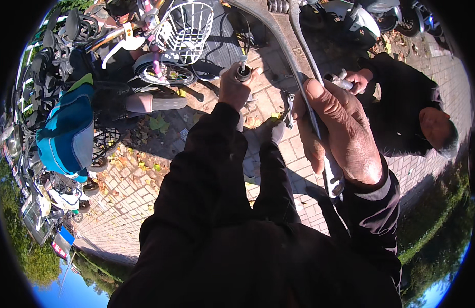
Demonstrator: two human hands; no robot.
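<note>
In my right hand (345,128), raised close to the camera, is a large steel adjustable wrench (327,174). My fingers and thumb close around its handle, and its head reaches the top edge, partly cut off. My left hand (234,87), farther out and lower, is wrapped round a short metal cylindrical part (243,73) with a dark round end and a small stem; its exact kind is unclear. Between my hands, a long metal tool (290,110) lies on the paving near my shoe (272,129).
Another person (409,105) in dark clothes is at the right, a hand (359,81) at a shiny metal part (339,80). A pink bicycle with a white basket (185,36) stands at upper left. A blue cover (65,131) hangs at left. Leaves (159,123) lie on brick paving (124,205).
</note>
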